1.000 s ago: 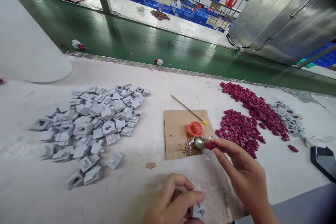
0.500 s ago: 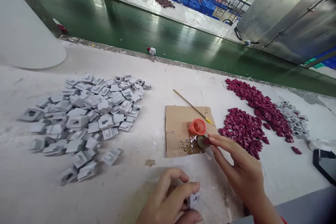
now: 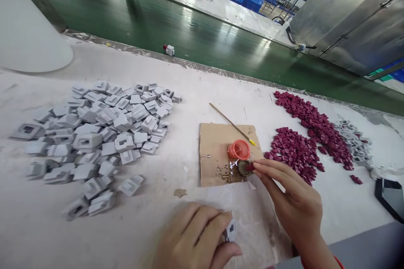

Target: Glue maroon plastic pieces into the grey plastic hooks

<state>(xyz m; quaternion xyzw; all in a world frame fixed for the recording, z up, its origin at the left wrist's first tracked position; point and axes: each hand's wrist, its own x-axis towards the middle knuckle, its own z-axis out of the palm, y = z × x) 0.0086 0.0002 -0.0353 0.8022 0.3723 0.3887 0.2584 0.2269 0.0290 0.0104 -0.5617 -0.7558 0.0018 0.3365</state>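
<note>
1. Your right hand (image 3: 293, 195) pinches a maroon piece (image 3: 249, 167) between thumb and fingertips, at the right side of the round dish (image 3: 243, 168). The piece's free end points left, over the dish; your fingers hide the rest, so you can't read its long axis surely.
2. That hand reaches in from the lower right, back of the hand up, fingers stretched leftward.
3. The maroon piece is small and dark red; its finer shape is too small to make out.
4. Your left hand (image 3: 194, 239) lies nearer you, knuckles up, fingers curled, gripping a grey piece (image 3: 231, 230) between fingers and thumb. Its dark square opening faces up and to the right; the far side is hidden.
5. The dish and a red cup (image 3: 239, 149) sit side by side on the cardboard (image 3: 214, 134), amid wet, shiny spots.
6. A yellow-tipped stick (image 3: 232, 123) lies slantwise across the cardboard's far edge.
7. Grey pieces (image 3: 104, 130) are heaped left, maroon pieces (image 3: 295, 153) right.
</note>
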